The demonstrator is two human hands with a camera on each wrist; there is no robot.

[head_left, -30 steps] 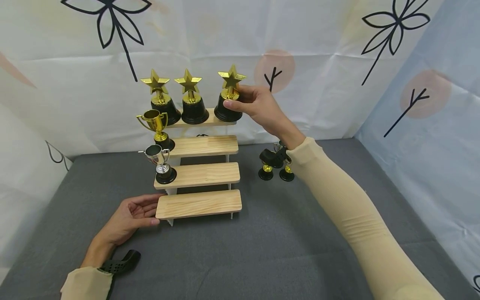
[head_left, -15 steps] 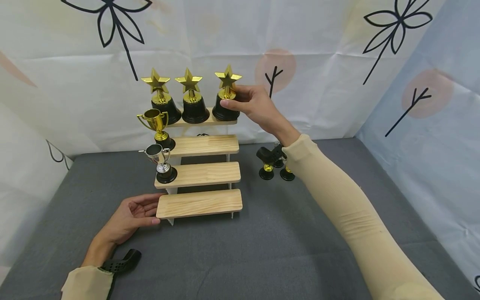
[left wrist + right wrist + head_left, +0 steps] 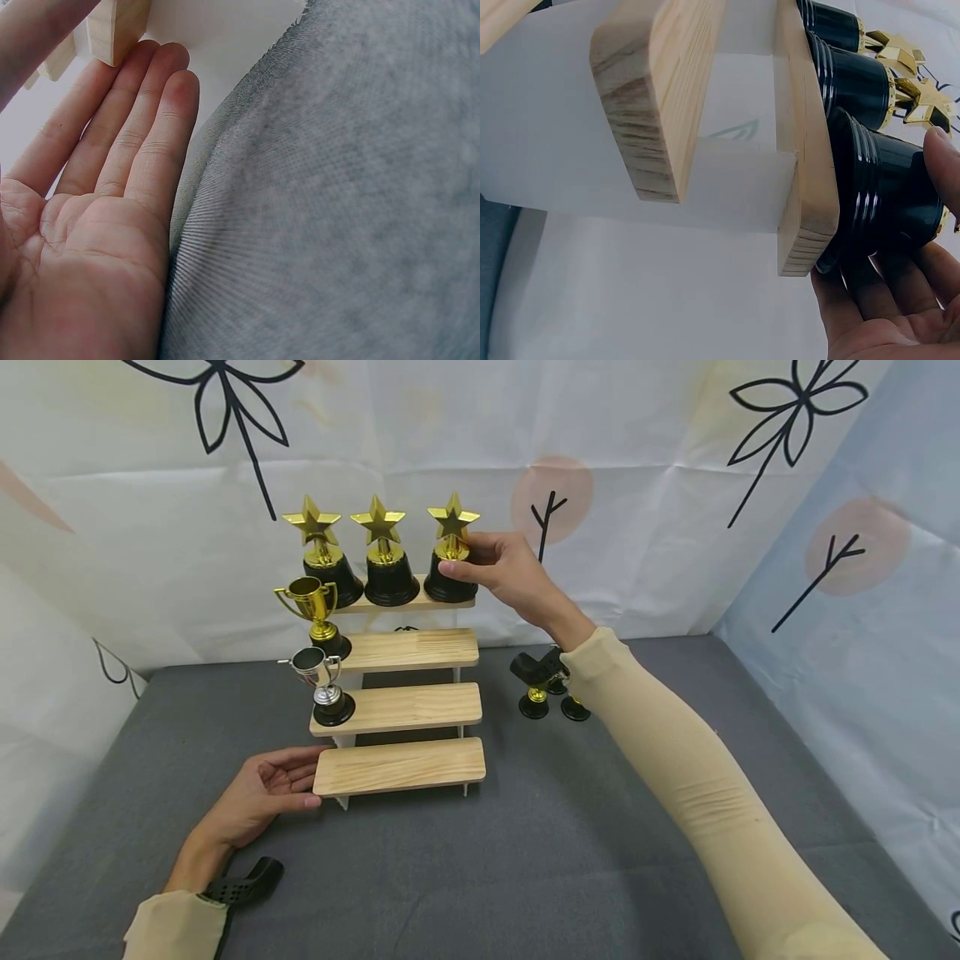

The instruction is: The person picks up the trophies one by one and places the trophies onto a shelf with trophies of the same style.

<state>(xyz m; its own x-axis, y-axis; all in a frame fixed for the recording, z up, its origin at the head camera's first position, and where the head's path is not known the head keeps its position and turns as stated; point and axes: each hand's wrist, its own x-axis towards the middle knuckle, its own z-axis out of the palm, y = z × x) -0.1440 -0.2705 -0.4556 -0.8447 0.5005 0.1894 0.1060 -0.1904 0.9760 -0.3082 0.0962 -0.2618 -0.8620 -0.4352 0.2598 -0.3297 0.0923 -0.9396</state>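
On the top step of a wooden tiered stand (image 3: 400, 767), my right hand (image 3: 517, 578) grips a gold star trophy (image 3: 452, 575) by its black base, thumb in front. In the right wrist view the base (image 3: 889, 187) sits on the plank, slightly overhanging its end, and the fingers reach behind it. Two matching star trophies, the middle one (image 3: 390, 578) and the left one (image 3: 339, 581), stand on the same step. Low at the left, my left hand (image 3: 262, 793) touches the end of the bottom step. Its fingers (image 3: 139, 142) are straight, fingertips against the wood (image 3: 116, 34).
A gold cup trophy (image 3: 313, 602) stands at the left of the second step, a silver cup trophy (image 3: 327, 696) on the third. Several small trophies (image 3: 534, 702) stand on the grey cloth (image 3: 525, 860) right of the stand, partly hidden by the right wrist. A printed curtain hangs behind.
My right hand has moved the star trophy slightly left and down onto the top step, closer to the middle one. My left hand stays at the bottom step.
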